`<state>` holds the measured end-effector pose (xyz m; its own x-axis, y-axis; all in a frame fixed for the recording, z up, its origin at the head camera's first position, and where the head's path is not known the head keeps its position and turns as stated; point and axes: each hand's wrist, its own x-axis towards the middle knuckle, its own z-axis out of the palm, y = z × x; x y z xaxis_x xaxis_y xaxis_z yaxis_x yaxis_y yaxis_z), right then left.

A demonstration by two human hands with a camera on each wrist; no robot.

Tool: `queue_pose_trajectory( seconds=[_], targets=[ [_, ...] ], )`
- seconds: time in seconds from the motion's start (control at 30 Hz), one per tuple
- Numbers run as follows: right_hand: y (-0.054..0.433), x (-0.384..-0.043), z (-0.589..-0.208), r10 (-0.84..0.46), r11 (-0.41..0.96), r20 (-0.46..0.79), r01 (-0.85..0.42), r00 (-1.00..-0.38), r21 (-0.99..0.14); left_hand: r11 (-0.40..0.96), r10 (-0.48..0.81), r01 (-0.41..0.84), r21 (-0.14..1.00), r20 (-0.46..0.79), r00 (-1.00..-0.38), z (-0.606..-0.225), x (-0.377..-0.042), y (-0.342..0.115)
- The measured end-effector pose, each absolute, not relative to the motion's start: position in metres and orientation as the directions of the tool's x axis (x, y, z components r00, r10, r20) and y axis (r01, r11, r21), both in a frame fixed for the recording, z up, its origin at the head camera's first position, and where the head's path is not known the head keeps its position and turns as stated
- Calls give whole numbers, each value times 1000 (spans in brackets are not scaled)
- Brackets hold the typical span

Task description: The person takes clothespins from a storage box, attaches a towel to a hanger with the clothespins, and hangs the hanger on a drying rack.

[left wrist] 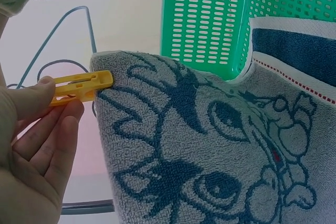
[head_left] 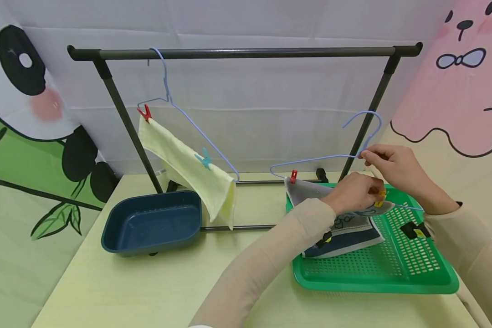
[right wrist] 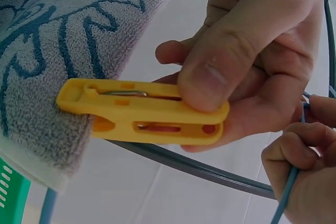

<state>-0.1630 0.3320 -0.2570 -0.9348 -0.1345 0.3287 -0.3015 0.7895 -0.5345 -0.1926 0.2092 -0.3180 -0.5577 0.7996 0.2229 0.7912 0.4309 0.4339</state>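
My left hand (head_left: 354, 192) pinches a yellow clothespin (left wrist: 81, 86) between thumb and fingers. The clothespin's tip bites the corner of a grey towel (left wrist: 157, 129) with a dark blue cartoon pattern. My right hand (head_left: 406, 175) holds a blue wire hanger (head_left: 320, 159) just below its hook. A red clothespin (head_left: 294, 176) grips the towel's other corner near the hanger's left end. In the right wrist view, my left thumb presses the yellow clothespin's handle. The towel's lower part, with a navy band, hangs over the green basket (head_left: 377, 287).
A black rack (head_left: 246, 53) stands behind. From its bar hangs another blue hanger (head_left: 197, 127) with a yellow towel (head_left: 180, 159), held by a red clip (head_left: 146, 112) and a blue clip (head_left: 205, 158). A dark blue basin (head_left: 151, 223) stands on the table (head_left: 147, 291) at left.
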Motion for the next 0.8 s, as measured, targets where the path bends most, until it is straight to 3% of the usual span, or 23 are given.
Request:
queue_pose_trajectory(
  seconds=[0.27,0.8],
  targets=[
    [335,-164,-259,-134,793,311,-290,-941,-536,446,829,816,368,173,-531,-317,-189,212],
    [339,-163,-261,-99,795,338,-279,-936,-540,413,776,727,549,204,-596,-318,-190,195]
  ],
)
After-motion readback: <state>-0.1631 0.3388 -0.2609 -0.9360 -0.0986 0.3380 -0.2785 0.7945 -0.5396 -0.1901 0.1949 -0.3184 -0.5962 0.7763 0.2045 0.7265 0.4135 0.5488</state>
